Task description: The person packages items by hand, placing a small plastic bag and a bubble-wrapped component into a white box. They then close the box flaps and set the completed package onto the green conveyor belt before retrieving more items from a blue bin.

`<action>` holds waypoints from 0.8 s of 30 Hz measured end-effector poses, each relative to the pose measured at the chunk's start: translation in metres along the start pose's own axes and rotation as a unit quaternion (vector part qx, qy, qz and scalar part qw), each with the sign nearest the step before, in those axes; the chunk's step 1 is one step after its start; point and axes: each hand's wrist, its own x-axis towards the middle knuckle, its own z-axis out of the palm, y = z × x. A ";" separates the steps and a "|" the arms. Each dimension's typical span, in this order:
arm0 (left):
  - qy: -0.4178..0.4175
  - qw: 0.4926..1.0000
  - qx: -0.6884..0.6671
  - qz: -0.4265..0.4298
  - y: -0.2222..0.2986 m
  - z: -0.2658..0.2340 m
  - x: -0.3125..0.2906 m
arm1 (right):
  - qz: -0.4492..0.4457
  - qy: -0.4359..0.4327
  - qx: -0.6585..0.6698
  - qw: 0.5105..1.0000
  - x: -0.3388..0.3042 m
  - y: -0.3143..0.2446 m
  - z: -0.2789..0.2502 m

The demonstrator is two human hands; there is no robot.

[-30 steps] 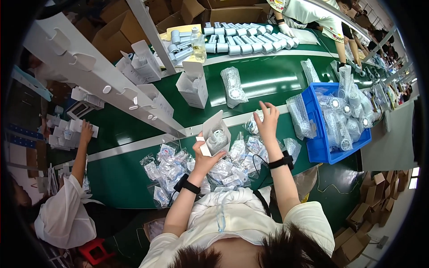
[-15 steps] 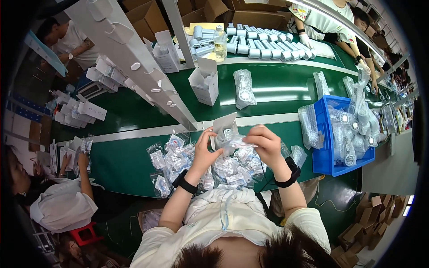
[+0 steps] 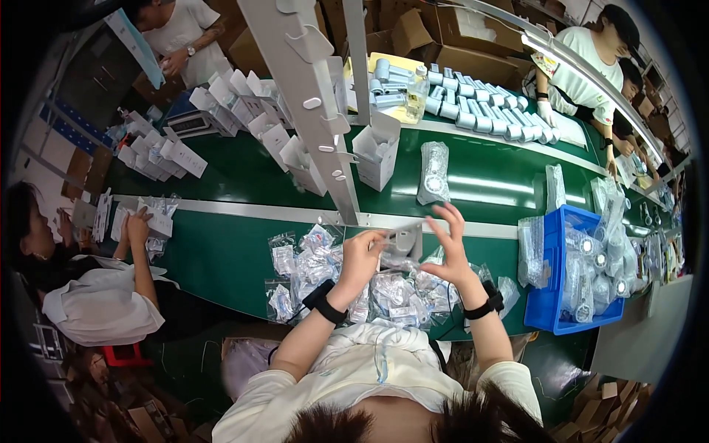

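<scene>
From where I stand, the left hand (image 3: 360, 258) is pinching the near left edge of a pale box (image 3: 405, 238). The right hand (image 3: 452, 247) is spread wide at the box's right side, fingers curved and apart; whether its thumb touches anything, I can't tell. The box sits between the two hands, just above the heap of bagged packets (image 3: 399, 292).

I'd judge this box to be partway: something pale shows inside, too blurred to name, and the top doesn't look shut. Beyond the metal post (image 3: 325, 111), a white box (image 3: 377, 151) stands with its flap up and wrapped stuff inside, so it looks loaded but unclosed. Plenty of packets are left in the heap.

A bubble-wrapped piece (image 3: 434, 173) lies alone on the belt, and a blue crate (image 3: 545, 316) to the right is full of more. Grey units (image 3: 487, 114) lie in rows at the back, near a bottle (image 3: 417, 96). At the left a co-worker (image 3: 103, 303) has both hands on another box (image 3: 160, 221). The post rises just past the left hand and partly blocks the boxes behind it; the heap crowds the space below the wrists.
</scene>
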 end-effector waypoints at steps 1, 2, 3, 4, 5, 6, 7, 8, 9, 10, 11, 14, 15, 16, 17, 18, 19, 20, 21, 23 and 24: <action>-0.017 0.998 -0.051 -0.017 0.014 -0.002 -0.005 | 0.066 0.115 0.046 0.990 -0.010 0.006 0.005; -0.032 0.994 -0.101 -0.035 0.026 -0.005 -0.008 | 0.060 0.112 0.048 0.991 -0.020 0.006 0.016; -0.024 0.994 -0.101 -0.036 0.036 -0.005 -0.007 | 0.107 0.129 0.176 0.970 -0.034 0.006 0.029; -0.067 0.992 -0.106 -0.034 0.049 -0.003 -0.004 | 0.153 0.142 0.296 0.932 -0.043 0.007 0.036; -0.109 0.988 -0.107 -0.035 0.056 -0.003 -0.002 | 0.198 0.150 0.415 0.875 -0.045 0.010 0.041; -0.100 0.989 -0.107 -0.038 0.060 -0.005 -0.002 | 0.229 0.184 0.391 0.872 -0.045 0.020 0.034; -0.053 0.990 -0.130 0.003 0.062 -0.008 -0.002 | 0.259 0.219 0.366 0.866 -0.045 0.036 0.021; -0.006 0.988 -0.151 0.042 0.063 -0.010 -0.005 | 0.293 0.295 0.389 0.822 -0.037 0.051 0.008; 0.043 0.981 -0.169 0.080 0.060 -0.012 -0.009 | 0.326 0.366 0.409 0.770 -0.022 0.071 -0.003; 0.049 0.982 -0.167 0.074 0.052 -0.017 -0.018 | 0.301 0.439 0.363 0.765 -0.007 0.095 -0.014; -0.034 0.989 -0.135 0.041 0.035 -0.027 -0.027 | 0.274 0.509 0.313 0.753 0.011 0.119 -0.023; -0.163 0.981 -0.063 -0.088 -0.013 -0.043 -0.061 | 0.251 0.564 0.214 0.757 0.057 0.187 -0.028; -0.160 0.981 -0.061 -0.090 -0.022 -0.049 -0.068 | 0.281 0.562 0.151 0.763 0.063 0.218 -0.023; -0.190 0.973 -0.033 -0.130 -0.030 -0.055 -0.076 | 0.309 0.556 0.088 0.766 0.065 0.239 -0.012; -0.218 0.961 -0.006 -0.170 -0.034 -0.060 -0.080 | 0.309 0.553 0.093 0.768 0.066 0.249 0.000; -0.215 0.961 -0.005 -0.173 -0.037 -0.063 -0.081 | 0.317 0.527 0.060 0.787 0.064 0.258 0.011; -0.204 0.965 0.006 -0.166 -0.040 -0.066 -0.082 | 0.324 0.499 0.028 0.803 0.063 0.265 0.023; -0.191 0.968 0.018 -0.160 -0.038 -0.070 -0.087 | 0.331 0.467 -0.003 0.820 0.064 0.263 0.030; -0.180 0.971 0.028 -0.154 -0.036 -0.073 -0.090 | 0.332 0.463 0.001 0.822 0.066 0.262 0.033; -0.172 0.972 0.029 -0.154 -0.034 -0.077 -0.091 | 0.400 0.410 0.011 0.820 0.071 0.262 0.030; -0.167 0.974 0.029 -0.150 -0.033 -0.078 -0.090 | 0.433 0.384 0.013 0.815 0.069 0.260 0.026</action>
